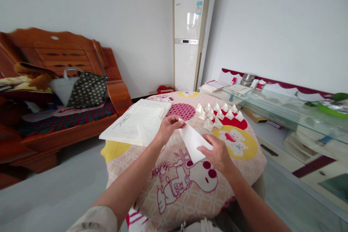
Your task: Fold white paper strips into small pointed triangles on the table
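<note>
Between both hands, above the table, a piece of white paper point(193, 140) is folded into a narrow, roughly triangular shape. My left hand point(170, 127) pinches its far upper corner between thumb and fingers. My right hand point(217, 150) grips the near right edge, thumb on top and fingers behind. To the left lies a stack of printed paper sheets point(133, 125), slightly fanned out. Several small folded paper pyramids point(217, 115) stand grouped in rows beyond my right hand, at the table's far right.
A round table with a patterned cloth point(187, 195) is in front of me. At the left stands a wooden sofa point(65, 54) with bags point(88, 88) on it. A glass-topped cabinet point(285, 108) runs along the right. A tall white air conditioner point(186, 61) stands in the corner.
</note>
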Available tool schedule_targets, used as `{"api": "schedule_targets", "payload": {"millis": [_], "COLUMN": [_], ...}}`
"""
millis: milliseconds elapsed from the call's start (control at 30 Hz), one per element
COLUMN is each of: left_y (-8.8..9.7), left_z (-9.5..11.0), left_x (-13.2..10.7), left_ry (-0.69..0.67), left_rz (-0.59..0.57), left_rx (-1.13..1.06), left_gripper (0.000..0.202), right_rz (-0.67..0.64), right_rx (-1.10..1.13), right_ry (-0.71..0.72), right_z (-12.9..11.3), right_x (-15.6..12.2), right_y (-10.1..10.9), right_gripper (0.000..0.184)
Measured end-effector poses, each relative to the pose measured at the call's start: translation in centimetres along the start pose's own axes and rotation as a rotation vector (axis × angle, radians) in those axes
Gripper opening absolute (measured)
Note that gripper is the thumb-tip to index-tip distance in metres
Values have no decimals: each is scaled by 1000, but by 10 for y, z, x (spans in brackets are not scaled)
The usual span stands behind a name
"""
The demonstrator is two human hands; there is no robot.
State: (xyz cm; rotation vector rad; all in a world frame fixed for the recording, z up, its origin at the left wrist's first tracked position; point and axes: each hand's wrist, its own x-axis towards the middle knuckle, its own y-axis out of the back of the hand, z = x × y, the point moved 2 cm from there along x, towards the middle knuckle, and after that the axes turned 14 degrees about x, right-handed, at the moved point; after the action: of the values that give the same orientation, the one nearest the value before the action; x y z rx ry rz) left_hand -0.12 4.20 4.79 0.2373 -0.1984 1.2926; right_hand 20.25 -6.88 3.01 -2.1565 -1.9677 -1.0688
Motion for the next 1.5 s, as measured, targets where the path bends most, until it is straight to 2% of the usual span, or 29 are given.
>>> {"api": "schedule_targets", "payload": {"millis": [100,200,267,300,333,400,467,533,600,667,700,833,933,1033,1100,1200,1300,1400,1500], "left_y": [4,8,13,17,20,25,23,15,7,-1,-4,-11,-10,-5,-1,3,5,7,11], "left_z": [0,-10,-21,-26,-30,-35,-36,-36,-34,-31,-30,-25,-28,-34,-37,-40,-44,-52,-59], "left_x": [-2,-3,-5,-6,-7,-12,-19,-28,-37,-44,-46,-50,-47,-43,-41,-38,-37,-37,-39], "left_ry": [28,53,48,23,-14,-143,-283,-359,-369,-352,-345,-255,-131,3,72,165,262,327,359], "left_rz": [89,62,27,41,66,94,-56,-331,-562,-651,-658,-561,-472,-433,-426,-379,-351,-413,-519], "left_rx": [-146,-116,54,207,395,746,958,1065,1106,1102,1087,996,987,965,936,921,888,729,511], "left_gripper": [37,32,26,26,30,50,68,76,86,92,87,35,17,14,19,31,34,33,33], "right_rz": [102,166,157,138,111,60,-27,-147,-268,-369,-423,-510,-595,-672,-681,-690,-624,-541,-587], "right_rx": [84,39,-64,-127,-190,-298,-374,-414,-411,-374,-350,-208,-58,68,98,213,341,435,439], "right_ry": [61,162,235,275,311,360,347,285,193,88,39,-158,-261,-390,-487,-595,-631,-696,-738], "right_z": [8,11,12,14,16,22,28,31,31,28,26,23,30,44,55,67,74,77,76], "right_x": [-1,-1,-1,-3,-4,-9,-13,-14,-10,-3,2,23,41,59,69,79,79,71,61], "right_y": [9,15,15,13,10,3,-5,-11,-15,-14,-12,-2,3,3,0,-8,-15,-14,-12], "right_gripper": [18,21,28,31,34,38,36,30,25,23,24,24,11,7,7,18,30,35,31]}}
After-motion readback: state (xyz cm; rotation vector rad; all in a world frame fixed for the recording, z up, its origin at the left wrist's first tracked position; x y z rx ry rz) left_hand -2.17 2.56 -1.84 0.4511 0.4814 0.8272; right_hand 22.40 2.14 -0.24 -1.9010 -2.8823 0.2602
